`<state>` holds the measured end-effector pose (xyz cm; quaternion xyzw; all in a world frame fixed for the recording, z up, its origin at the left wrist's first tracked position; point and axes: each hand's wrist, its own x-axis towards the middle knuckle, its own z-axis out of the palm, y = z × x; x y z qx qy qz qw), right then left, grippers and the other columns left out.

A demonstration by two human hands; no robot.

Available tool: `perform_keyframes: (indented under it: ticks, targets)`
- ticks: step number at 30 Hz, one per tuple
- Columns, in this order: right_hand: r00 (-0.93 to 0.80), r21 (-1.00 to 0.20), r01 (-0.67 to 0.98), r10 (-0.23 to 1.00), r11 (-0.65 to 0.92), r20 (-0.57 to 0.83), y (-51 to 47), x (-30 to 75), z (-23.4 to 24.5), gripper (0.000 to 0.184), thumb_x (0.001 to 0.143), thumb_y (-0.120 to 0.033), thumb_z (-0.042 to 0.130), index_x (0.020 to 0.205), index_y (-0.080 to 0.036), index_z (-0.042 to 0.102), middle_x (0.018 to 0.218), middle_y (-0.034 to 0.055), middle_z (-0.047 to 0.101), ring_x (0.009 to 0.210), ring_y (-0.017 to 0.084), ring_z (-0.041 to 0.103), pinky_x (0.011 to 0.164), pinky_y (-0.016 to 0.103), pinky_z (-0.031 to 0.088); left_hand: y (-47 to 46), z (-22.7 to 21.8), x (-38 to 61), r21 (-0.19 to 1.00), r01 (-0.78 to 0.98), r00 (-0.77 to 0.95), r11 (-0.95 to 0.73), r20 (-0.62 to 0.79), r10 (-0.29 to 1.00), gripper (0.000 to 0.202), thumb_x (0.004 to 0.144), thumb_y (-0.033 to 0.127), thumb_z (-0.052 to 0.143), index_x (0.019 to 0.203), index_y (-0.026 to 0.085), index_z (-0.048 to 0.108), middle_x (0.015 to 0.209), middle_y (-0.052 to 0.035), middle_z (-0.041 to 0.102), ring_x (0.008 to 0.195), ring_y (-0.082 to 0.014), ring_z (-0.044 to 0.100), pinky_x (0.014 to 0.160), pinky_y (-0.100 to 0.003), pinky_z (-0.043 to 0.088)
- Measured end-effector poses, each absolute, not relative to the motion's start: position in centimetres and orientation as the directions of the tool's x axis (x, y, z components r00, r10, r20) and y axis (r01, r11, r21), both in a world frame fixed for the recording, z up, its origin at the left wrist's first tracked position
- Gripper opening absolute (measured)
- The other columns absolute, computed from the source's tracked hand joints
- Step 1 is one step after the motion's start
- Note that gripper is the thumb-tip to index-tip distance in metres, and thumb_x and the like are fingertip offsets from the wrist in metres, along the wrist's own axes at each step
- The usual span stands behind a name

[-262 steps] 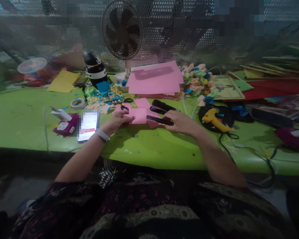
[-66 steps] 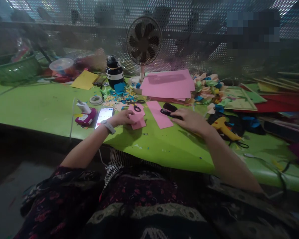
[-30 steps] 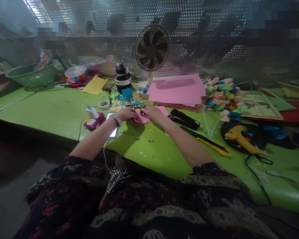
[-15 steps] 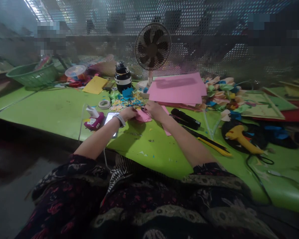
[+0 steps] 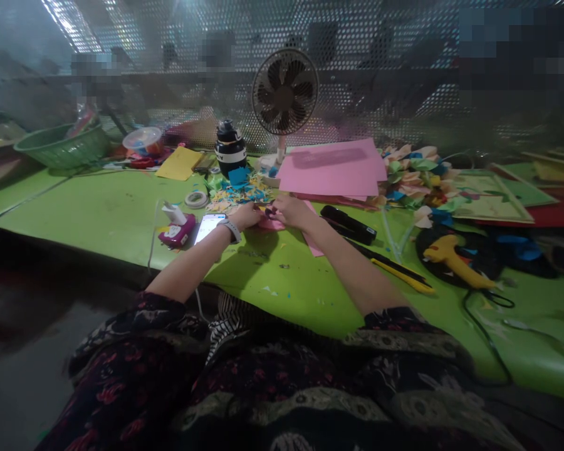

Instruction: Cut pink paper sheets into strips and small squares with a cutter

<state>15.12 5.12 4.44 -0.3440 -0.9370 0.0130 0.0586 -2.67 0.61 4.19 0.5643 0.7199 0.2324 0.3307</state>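
My left hand (image 5: 245,217) is closed on the left edge of a small pink paper piece (image 5: 273,224) just above the table. On the paper's right side, my right hand (image 5: 290,210) is closed around small dark-handled scissors (image 5: 269,213); their blades are hidden by fingers and paper. A pink paper strip (image 5: 314,243) lies under my right wrist. Cut paper scraps (image 5: 247,191) in blue, yellow and peach are heaped just beyond both hands. Beside my left wrist rests a lit phone (image 5: 208,228).
Right of my arm lie a black stapler (image 5: 348,224), a yellow cutter knife (image 5: 403,275) and a yellow glue gun (image 5: 458,262). Behind stand a fan (image 5: 286,92), a black bottle (image 5: 230,151) and stacked pink sheets (image 5: 331,168). A tape roll (image 5: 196,199) and magenta object (image 5: 177,235) sit left.
My fingers have drawn closer over the pink paper, so less of it shows. My left hand has shifted slightly, and more of the phone is uncovered. The view has moved a little.
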Motion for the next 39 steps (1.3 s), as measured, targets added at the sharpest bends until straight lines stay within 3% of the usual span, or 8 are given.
perform_keyframes:
  ticks: [5, 9, 14, 17, 23, 29, 34, 39]
  targets:
    - [-0.787, -0.15, 0.605, 0.616, 0.782, 0.036, 5.3, 16.2, 4.9, 0.04, 0.086, -0.034, 0.081, 0.118, -0.014, 0.069, 0.126, 0.0161, 0.065, 0.11, 0.03, 0.061, 0.085, 0.038, 0.049, -0.6, 5.7, -3.8, 0.402, 0.91, -0.061, 0.106, -0.124, 0.99, 0.064, 0.082, 0.047, 0.078, 0.132, 0.013, 0.06, 0.114, -0.0176, 0.075, 0.105, -0.0336, 0.071, 0.081, -0.034, 0.052]
    - [-0.754, -0.166, 0.648, 0.656, 0.744, -0.005, 5.3, 16.4, 4.9, 0.038, 0.084, -0.034, 0.084, 0.115, -0.017, 0.072, 0.124, 0.0142, 0.066, 0.109, 0.03, 0.062, 0.083, 0.038, 0.049, -1.5, 5.6, -3.8, 0.169, 0.985, 0.053, -0.047, -0.035, 0.998, 0.059, 0.082, 0.054, 0.075, 0.127, 0.017, 0.066, 0.121, -0.0162, 0.073, 0.111, -0.0343, 0.069, 0.088, -0.036, 0.052]
    - [-0.758, -0.14, 0.641, 0.651, 0.755, 0.037, 5.4, 16.0, 4.6, 0.027, 0.087, -0.026, 0.081, 0.112, -0.018, 0.075, 0.122, 0.013, 0.069, 0.111, 0.029, 0.063, 0.086, 0.038, 0.049, -1.8, 4.9, -3.2, 0.063, 0.987, 0.15, -0.15, 0.005, 0.989, 0.04, 0.094, 0.042, 0.063, 0.122, 0.014, 0.07, 0.125, -0.0168, 0.073, 0.115, -0.0324, 0.069, 0.089, -0.036, 0.051]
    - [-0.75, -0.157, 0.647, 0.66, 0.746, 0.04, 5.4, 16.2, 4.9, 0.026, 0.089, -0.03, 0.08, 0.111, -0.017, 0.075, 0.122, 0.0141, 0.069, 0.111, 0.029, 0.063, 0.085, 0.037, 0.049, -1.9, 5.2, -2.9, 0.043, 0.989, 0.143, -0.143, 0.001, 0.99, 0.039, 0.097, 0.042, 0.06, 0.121, 0.014, 0.071, 0.122, -0.0177, 0.073, 0.114, -0.0339, 0.069, 0.087, -0.037, 0.052]
    - [-0.711, -0.224, 0.669, 0.698, 0.708, 0.083, 3.7, 20.2, 6.7, 0.025, 0.096, -0.035, 0.069, 0.112, -0.017, 0.074, 0.12, 0.0145, 0.071, 0.104, 0.027, 0.065, 0.083, 0.036, 0.048, -2.0, 5.0, -2.1, 0.119, 0.976, 0.179, -0.183, 0.047, 0.983, 0.043, 0.094, 0.049, 0.066, 0.118, 0.015, 0.072, 0.115, -0.0172, 0.076, 0.107, -0.0344, 0.071, 0.083, -0.037, 0.051]
    - [-0.745, -0.17, 0.667, 0.652, 0.725, -0.141, -1.3, 25.9, 6.9, 0.041, 0.084, -0.038, 0.076, 0.118, -0.016, 0.074, 0.122, 0.0146, 0.072, 0.106, 0.03, 0.067, 0.081, 0.035, 0.049, -1.2, 4.0, 0.2, 0.341, 0.902, 0.244, -0.266, 0.107, 0.964, 0.03, 0.091, 0.043, 0.07, 0.105, 0.017, 0.075, 0.106, -0.0124, 0.079, 0.093, -0.0274, 0.071, 0.076, -0.033, 0.05]
    - [-0.687, 0.03, 0.717, 0.713, 0.697, -0.137, -3.4, 26.6, 5.5, 0.019, 0.092, -0.027, 0.063, 0.098, -0.014, 0.076, 0.105, 0.0156, 0.076, 0.092, 0.027, 0.068, 0.073, 0.034, 0.044, -0.7, 3.4, 1.7, 0.506, 0.806, 0.275, -0.307, 0.14, 0.951, 0.021, 0.087, 0.037, 0.072, 0.089, 0.016, 0.074, 0.093, -0.0119, 0.078, 0.083, -0.0238, 0.07, 0.073, -0.032, 0.049]
    - [-0.698, -0.024, 0.715, 0.711, 0.699, -0.083, -3.2, 27.0, 5.0, 0.019, 0.095, -0.024, 0.059, 0.094, -0.015, 0.075, 0.102, 0.0147, 0.077, 0.092, 0.026, 0.069, 0.073, 0.033, 0.043, -0.1, 2.7, 2.0, 0.648, 0.702, 0.258, -0.294, 0.153, 0.954, 0.016, 0.084, 0.031, 0.07, 0.078, 0.017, 0.072, 0.086, -0.0083, 0.077, 0.076, -0.0199, 0.068, 0.07, -0.03, 0.048]
